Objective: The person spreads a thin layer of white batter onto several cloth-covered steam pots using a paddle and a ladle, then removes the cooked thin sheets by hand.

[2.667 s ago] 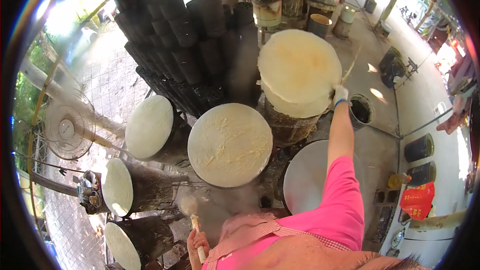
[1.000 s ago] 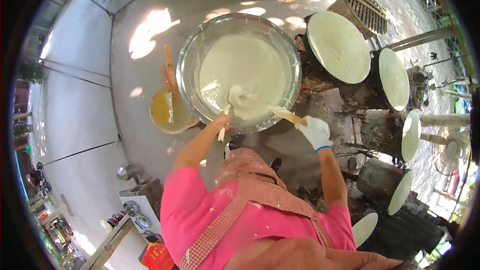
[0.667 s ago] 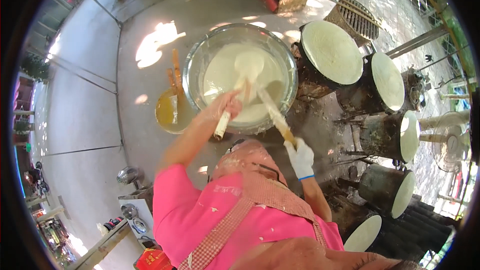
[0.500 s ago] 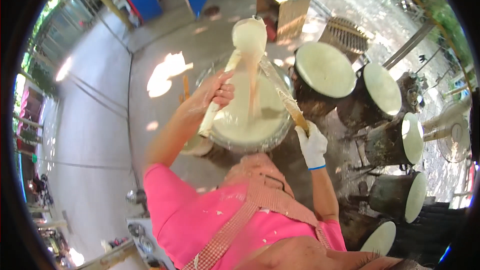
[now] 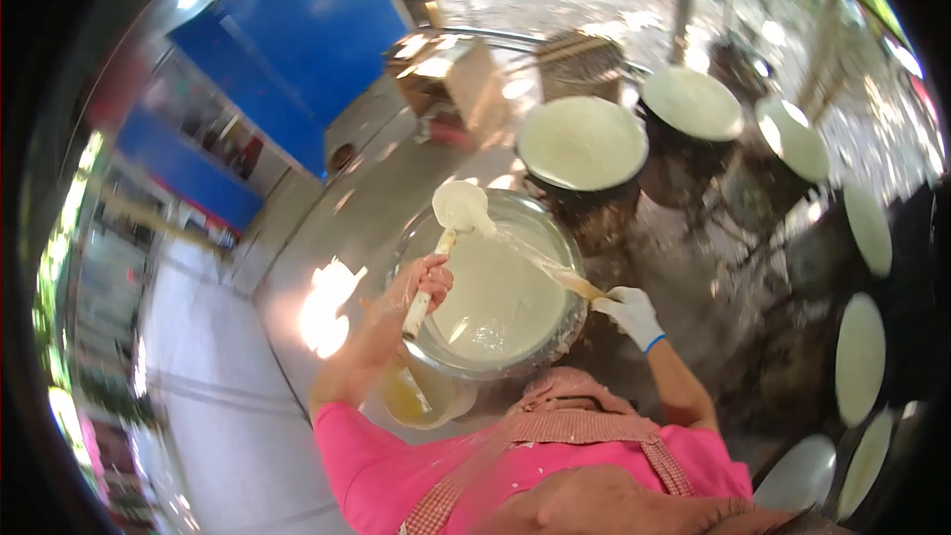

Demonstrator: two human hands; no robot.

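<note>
My bare left hand [image 5: 426, 282] is closed round the thick pale handle of a ladle [image 5: 461, 205]. Its round cream-coated bowl is over the far-left rim of a wide metal basin [image 5: 573, 329]. Pale, runny batter [image 5: 490, 312] fills much of the basin. In a white glove, my right hand [image 5: 631, 315] grips the bare wooden end of a batter-smeared stick [image 5: 540, 263]. The stick slants over the batter toward the ladle, and its far end comes close to the bowl; whether they touch I cannot tell.
Large round pans with pale tops, such as this one [image 5: 582, 144], stand on dark stoves, curving round my right side. Near my left forearm sits a tub [image 5: 426, 404] with yellowish liquid. Beyond the basin are a cardboard box [image 5: 451, 89] and a woven basket [image 5: 580, 64].
My view has swung to the right. The ladle bowl, which was pouring batter above the basin, is now lower and near its far-left rim; the falling stream no longer shows.
</note>
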